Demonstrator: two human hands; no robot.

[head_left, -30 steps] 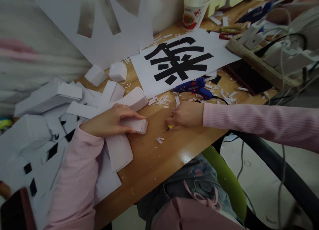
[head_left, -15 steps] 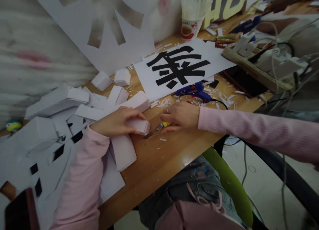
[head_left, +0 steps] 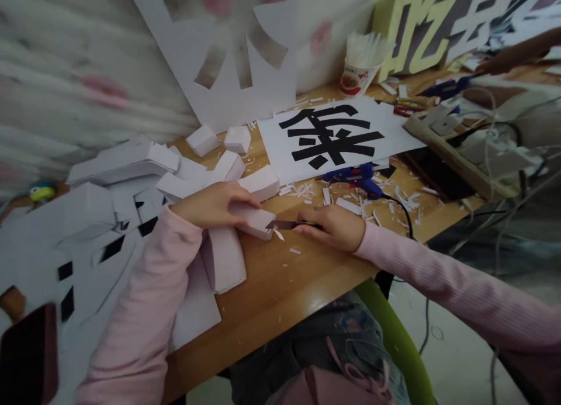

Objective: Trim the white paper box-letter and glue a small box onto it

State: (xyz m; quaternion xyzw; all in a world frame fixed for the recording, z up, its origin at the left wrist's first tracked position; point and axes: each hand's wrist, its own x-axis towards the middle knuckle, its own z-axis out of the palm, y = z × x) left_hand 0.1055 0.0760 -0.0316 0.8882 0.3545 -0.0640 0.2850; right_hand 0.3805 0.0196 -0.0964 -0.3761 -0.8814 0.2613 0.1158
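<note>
Over the table [head_left: 272, 282], left grip [head_left: 214, 204] clasps white block [head_left: 256, 220], right grip [head_left: 339, 227] clasps knife [head_left: 287, 224].

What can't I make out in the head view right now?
All in the head view:
- Knife: most of its handle, hidden by the right hand.
- White block: its left end, covered by the left hand.
- Dark phone-like object: cut off by the left edge.

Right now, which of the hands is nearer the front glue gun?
Right: the right hand is just in front of the glue gun; the left hand is farther left, holding a block.
</note>
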